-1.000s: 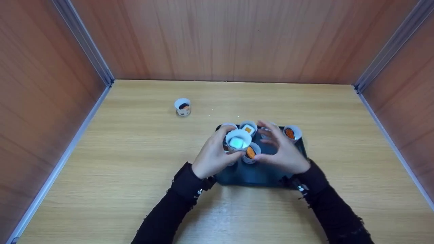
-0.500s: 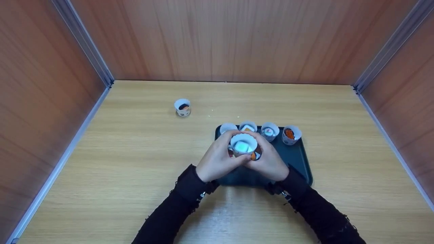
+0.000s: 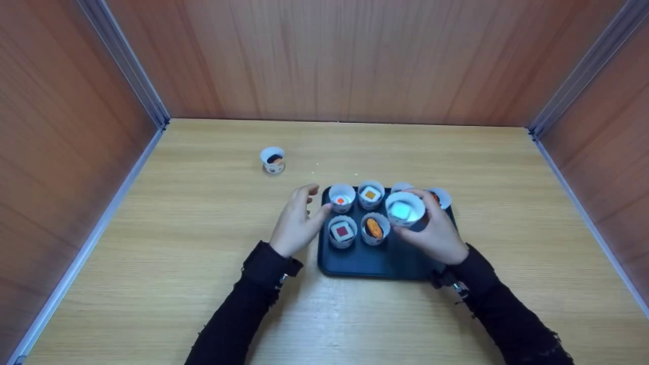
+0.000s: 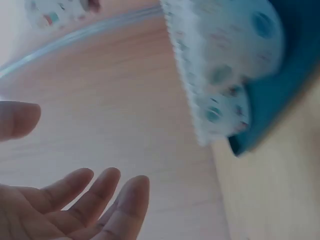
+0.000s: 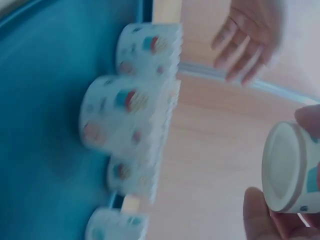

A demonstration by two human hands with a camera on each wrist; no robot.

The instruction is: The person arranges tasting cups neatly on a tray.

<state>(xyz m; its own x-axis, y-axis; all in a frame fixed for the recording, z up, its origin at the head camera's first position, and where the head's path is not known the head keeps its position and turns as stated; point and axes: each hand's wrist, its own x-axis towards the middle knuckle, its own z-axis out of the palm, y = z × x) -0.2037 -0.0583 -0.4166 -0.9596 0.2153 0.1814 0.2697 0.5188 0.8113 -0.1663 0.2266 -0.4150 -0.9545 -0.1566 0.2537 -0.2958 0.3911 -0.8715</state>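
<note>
My right hand (image 3: 433,230) grips a white paper cup (image 3: 405,209) with a pale mint-green piece inside, held above the dark tray (image 3: 365,266). In the right wrist view the underside of this paper cup (image 5: 283,167) shows between thumb and fingers. To the left of the tray my left hand (image 3: 298,223) has its fingers spread and holds nothing; its thumb tip is close to the tray's left edge. Cups on the tray hold a red-dotted white piece (image 3: 341,201), a white piece with an orange square (image 3: 370,193), a white piece with a dark red square (image 3: 342,231) and an orange piece (image 3: 374,228).
Behind my right hand, two more cups stand partly hidden, one with orange-red contents (image 3: 440,197). Another cup (image 3: 273,161) with a dark and orange piece stands alone on the wooden table (image 3: 152,243), back left. Wooden panels (image 3: 345,61) enclose the table.
Both hands came together around the mint-green cup, then parted. The right hand now has it and has carried it right; the left hand let go and moved left off the tray.
</note>
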